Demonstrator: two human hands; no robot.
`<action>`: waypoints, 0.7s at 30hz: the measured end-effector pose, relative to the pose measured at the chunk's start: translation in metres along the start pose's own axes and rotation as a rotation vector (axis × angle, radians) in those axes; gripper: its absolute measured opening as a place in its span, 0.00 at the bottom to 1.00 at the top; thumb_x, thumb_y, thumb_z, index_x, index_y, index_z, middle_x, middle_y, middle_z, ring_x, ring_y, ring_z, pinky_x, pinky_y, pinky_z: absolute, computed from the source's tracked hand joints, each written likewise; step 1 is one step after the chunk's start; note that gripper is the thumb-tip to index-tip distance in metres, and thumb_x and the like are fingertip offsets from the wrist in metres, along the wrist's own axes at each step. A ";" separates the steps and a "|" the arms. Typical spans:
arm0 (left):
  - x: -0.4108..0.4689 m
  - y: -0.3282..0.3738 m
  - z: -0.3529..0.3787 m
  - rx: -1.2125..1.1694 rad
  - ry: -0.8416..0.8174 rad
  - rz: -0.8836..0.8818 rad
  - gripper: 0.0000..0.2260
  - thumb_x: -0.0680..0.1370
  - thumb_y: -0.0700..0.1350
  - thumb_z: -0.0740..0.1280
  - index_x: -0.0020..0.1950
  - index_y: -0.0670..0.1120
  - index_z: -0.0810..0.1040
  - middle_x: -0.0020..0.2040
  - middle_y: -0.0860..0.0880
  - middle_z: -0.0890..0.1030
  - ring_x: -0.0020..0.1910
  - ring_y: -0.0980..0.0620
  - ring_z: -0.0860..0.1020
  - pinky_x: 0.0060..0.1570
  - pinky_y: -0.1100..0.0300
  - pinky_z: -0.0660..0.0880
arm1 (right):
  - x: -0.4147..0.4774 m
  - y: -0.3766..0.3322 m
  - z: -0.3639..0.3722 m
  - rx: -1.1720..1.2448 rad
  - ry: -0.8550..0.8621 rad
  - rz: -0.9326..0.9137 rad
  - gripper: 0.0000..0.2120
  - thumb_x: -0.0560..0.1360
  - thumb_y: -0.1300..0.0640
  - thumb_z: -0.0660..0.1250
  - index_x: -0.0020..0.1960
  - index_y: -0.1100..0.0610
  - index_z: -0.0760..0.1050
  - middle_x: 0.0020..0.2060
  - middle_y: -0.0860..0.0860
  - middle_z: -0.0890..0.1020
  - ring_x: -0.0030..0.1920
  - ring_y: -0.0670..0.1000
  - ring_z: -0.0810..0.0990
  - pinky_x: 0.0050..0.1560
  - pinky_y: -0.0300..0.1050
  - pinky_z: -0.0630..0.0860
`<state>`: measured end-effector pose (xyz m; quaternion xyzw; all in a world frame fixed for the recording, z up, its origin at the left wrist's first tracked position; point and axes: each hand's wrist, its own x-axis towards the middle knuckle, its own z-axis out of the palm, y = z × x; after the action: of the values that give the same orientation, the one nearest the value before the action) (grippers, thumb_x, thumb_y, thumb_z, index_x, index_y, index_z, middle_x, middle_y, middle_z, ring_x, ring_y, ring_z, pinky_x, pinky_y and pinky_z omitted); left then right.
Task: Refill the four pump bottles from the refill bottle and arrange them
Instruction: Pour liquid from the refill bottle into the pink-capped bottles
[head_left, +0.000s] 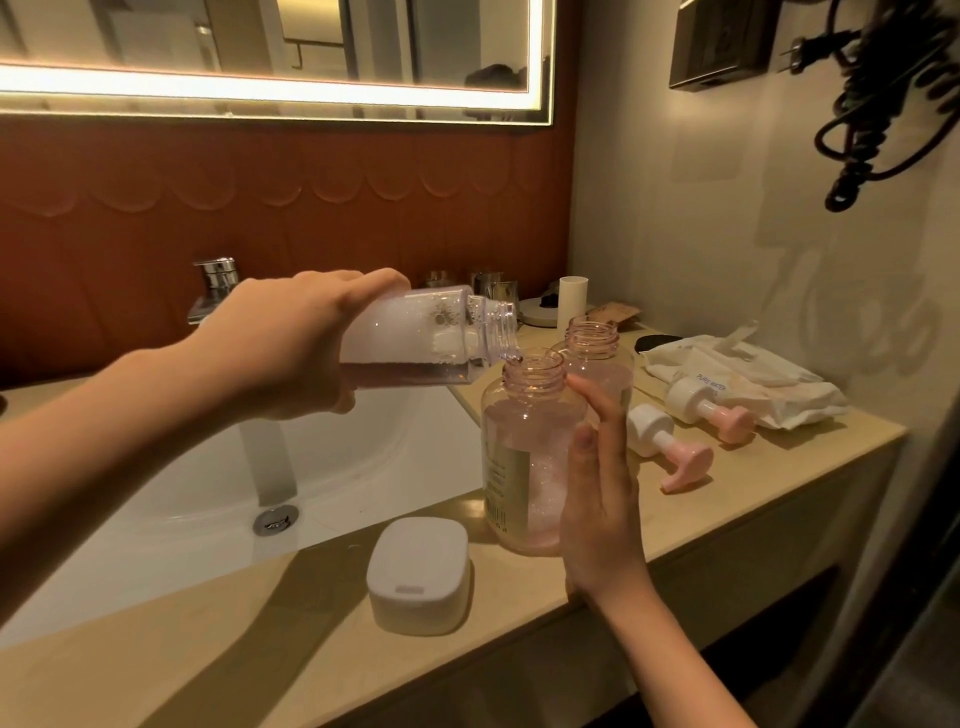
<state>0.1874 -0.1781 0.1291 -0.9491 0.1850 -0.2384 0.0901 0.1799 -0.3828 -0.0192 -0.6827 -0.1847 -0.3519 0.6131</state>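
Note:
My left hand (291, 338) grips a clear refill bottle (431, 338), tipped nearly flat, its open neck just over the mouth of a pink pump bottle (524, 457) that stands uncapped on the counter. Foamy liquid shows in both. My right hand (602, 499) rests against that bottle's right side, thumb and fingers stretched along it. A second uncapped pink bottle (597, 353) stands right behind it. Two pump heads with pink nozzles, one nearer (670, 452) and one farther (706, 410), lie on the counter to the right.
A white sink basin (332, 467) with a chrome tap (215, 286) lies left of the bottles. A white soap box (418, 574) sits at the counter's front. A wipes pack (737, 374), a white cup (573, 301) and glasses (491, 288) stand at the back right. The counter edge (779, 493) drops off at the right.

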 end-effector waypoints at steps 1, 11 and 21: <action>0.000 0.000 0.000 0.000 0.001 0.002 0.40 0.62 0.44 0.77 0.70 0.56 0.62 0.60 0.51 0.76 0.53 0.46 0.76 0.40 0.53 0.76 | 0.000 0.000 0.000 -0.002 0.002 -0.002 0.21 0.77 0.35 0.45 0.66 0.40 0.63 0.62 0.33 0.70 0.64 0.37 0.69 0.57 0.26 0.64; 0.001 0.001 -0.002 0.003 -0.023 -0.006 0.40 0.63 0.44 0.76 0.71 0.56 0.60 0.62 0.51 0.75 0.55 0.47 0.75 0.42 0.53 0.76 | 0.000 0.000 -0.001 -0.007 -0.002 0.003 0.19 0.78 0.36 0.45 0.66 0.37 0.62 0.63 0.32 0.69 0.64 0.37 0.68 0.57 0.25 0.63; 0.002 0.000 -0.002 0.012 -0.014 -0.005 0.40 0.63 0.44 0.76 0.71 0.56 0.61 0.61 0.51 0.76 0.54 0.47 0.75 0.39 0.54 0.74 | 0.000 0.000 -0.001 -0.006 -0.002 -0.006 0.20 0.78 0.36 0.45 0.66 0.40 0.62 0.62 0.30 0.70 0.62 0.34 0.69 0.55 0.24 0.63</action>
<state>0.1879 -0.1790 0.1320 -0.9507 0.1806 -0.2329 0.0967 0.1799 -0.3834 -0.0192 -0.6843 -0.1863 -0.3539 0.6097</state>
